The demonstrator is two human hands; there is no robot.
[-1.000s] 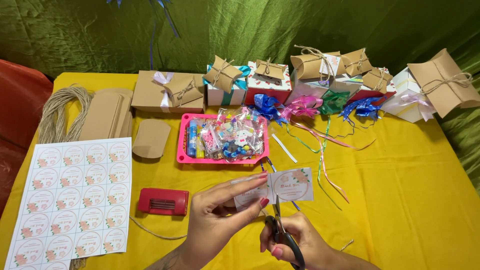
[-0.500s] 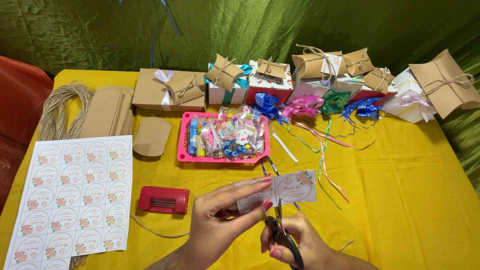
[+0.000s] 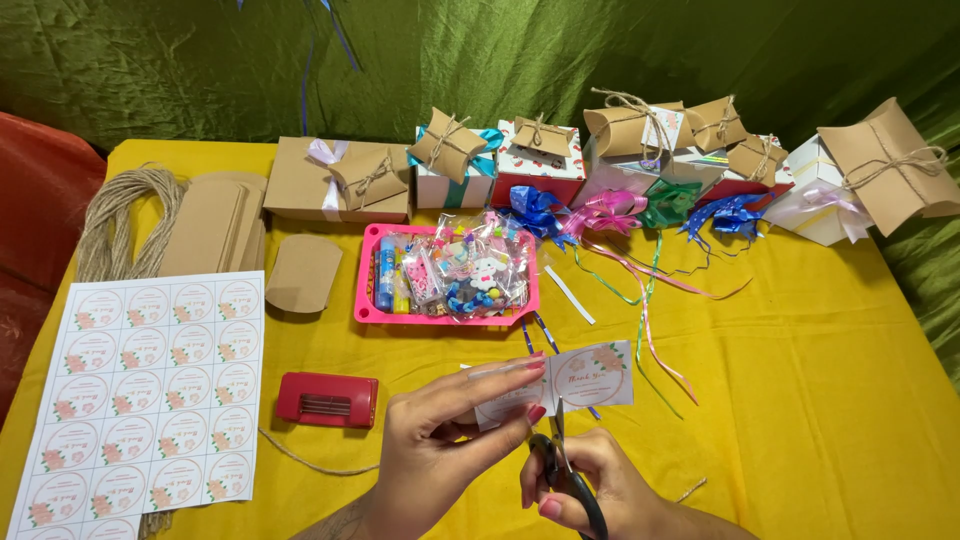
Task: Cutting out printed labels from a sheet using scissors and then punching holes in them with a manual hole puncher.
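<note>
Barely shifted since the earlier frames: same grip, same spot, scissors blades a touch further into the paper. Left hand (image 3: pixel 440 450) pinched, thumb and fingers together, on a strip of printed paper labels (image 3: pixel 560 385), held up just above the yellow tablecloth (image 3: pixel 800 400) near the front edge. Right hand (image 3: pixel 600 495) closed through the handles of black scissors (image 3: pixel 565 465), blades pointing up and meeting the strip's lower edge between two labels. Just left of the hands, a small red hole punch (image 3: pixel 328 399) with a loose length of twine beside it. Further left, a full sheet of round labels (image 3: pixel 140 385). Beyond the hands, a pink tray (image 3: pixel 368 305) packed with small wrapped trinkets. Loose curling ribbons (image 3: pixel 640 290) trailing to the right of it. Flat brown pillow-box blanks (image 3: pixel 300 272) and a coil of twine (image 3: pixel 125 215) at far left. Along the back, a row of tied gift boxes (image 3: pixel 640 135) against green cloth.
</note>
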